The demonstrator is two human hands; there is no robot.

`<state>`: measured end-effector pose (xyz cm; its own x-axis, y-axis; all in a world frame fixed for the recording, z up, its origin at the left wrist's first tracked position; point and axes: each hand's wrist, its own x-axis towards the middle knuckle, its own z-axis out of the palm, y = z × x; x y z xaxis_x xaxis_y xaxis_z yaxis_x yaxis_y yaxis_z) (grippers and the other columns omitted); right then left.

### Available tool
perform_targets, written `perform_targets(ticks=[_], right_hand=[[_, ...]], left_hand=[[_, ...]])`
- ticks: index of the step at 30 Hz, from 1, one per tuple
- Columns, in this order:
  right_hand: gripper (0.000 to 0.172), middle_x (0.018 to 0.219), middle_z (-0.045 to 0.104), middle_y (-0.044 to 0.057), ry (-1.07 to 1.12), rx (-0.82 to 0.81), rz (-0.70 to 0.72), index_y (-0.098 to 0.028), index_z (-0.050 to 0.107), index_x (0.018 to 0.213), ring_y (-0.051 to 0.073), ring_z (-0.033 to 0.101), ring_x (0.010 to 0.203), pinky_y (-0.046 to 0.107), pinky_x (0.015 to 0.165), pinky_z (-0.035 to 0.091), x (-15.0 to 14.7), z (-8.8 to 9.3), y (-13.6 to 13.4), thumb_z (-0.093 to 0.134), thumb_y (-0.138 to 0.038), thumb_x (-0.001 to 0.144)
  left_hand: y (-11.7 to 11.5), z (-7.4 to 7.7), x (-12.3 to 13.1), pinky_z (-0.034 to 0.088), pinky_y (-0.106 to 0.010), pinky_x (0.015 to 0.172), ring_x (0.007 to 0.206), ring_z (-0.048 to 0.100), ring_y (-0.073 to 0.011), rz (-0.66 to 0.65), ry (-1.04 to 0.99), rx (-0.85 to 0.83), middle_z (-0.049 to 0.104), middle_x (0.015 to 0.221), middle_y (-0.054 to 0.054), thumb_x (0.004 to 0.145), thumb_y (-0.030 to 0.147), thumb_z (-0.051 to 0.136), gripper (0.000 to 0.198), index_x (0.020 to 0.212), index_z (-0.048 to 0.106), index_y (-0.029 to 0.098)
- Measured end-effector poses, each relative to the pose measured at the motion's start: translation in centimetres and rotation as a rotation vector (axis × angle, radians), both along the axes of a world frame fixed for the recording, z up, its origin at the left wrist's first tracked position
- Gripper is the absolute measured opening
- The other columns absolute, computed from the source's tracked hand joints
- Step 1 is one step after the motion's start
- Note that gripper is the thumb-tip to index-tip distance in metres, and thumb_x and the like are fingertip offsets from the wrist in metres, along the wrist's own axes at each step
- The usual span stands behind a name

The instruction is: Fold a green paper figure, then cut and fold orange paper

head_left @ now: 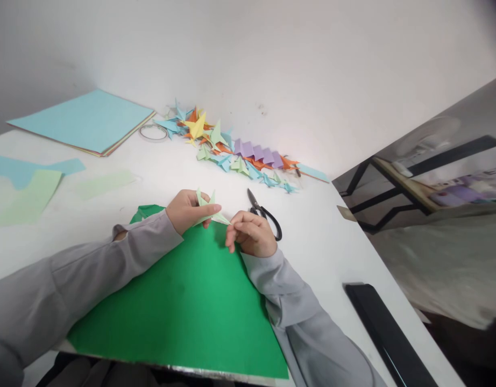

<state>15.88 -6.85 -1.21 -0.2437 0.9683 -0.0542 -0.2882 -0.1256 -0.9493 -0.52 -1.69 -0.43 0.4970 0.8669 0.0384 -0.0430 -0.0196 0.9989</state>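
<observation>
A small pale green folded paper figure [210, 208] is held between both hands above a green sheet [183, 312] on the white table [328, 236]. My left hand [188, 210] grips its body, fingers closed round it. My right hand [250, 234] pinches its pointed tip on the right. Both arms wear grey sleeves.
Black scissors [264, 213] lie just behind my right hand. A row of coloured folded paper figures [227, 148] runs along the wall. A stack of coloured sheets [86, 121] and a tape ring [153, 132] lie far left, with loose paper pieces [28, 185]. A black flat object [387, 333] lies near right.
</observation>
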Motion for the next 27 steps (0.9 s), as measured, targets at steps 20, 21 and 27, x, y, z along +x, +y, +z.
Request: perform_targets(ticks=[20, 21, 27], right_hand=[[0.032, 0.046, 0.065, 0.002, -0.050, -0.002, 0.017, -0.015, 0.056, 0.063, 0.014, 0.056, 0.033, 0.023, 0.035, 0.043, -0.6, 0.2, -0.3, 0.066, -0.046, 0.065], [0.034, 0.046, 0.065, 0.003, -0.053, 0.000, 0.011, -0.015, 0.056, 0.063, 0.014, 0.056, 0.034, 0.024, 0.035, 0.043, -0.6, 0.1, -0.3, 0.065, -0.047, 0.066], [0.033, 0.048, 0.065, 0.000, -0.117, 0.045, -0.023, -0.016, 0.054, 0.063, 0.012, 0.055, 0.035, 0.022, 0.036, 0.044, -0.5, -0.2, -0.3, 0.065, -0.046, 0.069]], left_hand=[[0.0, 0.0, 0.0, 0.027, -0.019, 0.034, 0.034, 0.038, -0.0045, -0.007, 0.036, 0.023, 0.050, 0.038, 0.001, 0.066, 0.039, 0.064, 0.038, 0.041, 0.051, 0.014], [0.0, 0.0, 0.0, 0.027, -0.019, 0.034, 0.034, 0.039, -0.0049, -0.001, 0.033, 0.021, 0.050, 0.038, 0.001, 0.066, 0.039, 0.064, 0.038, 0.042, 0.050, 0.014], [-0.2, 0.5, 0.0, 0.026, -0.018, 0.034, 0.033, 0.037, -0.0039, -0.008, 0.057, 0.039, 0.049, 0.037, 0.002, 0.066, 0.039, 0.065, 0.038, 0.042, 0.050, 0.013]])
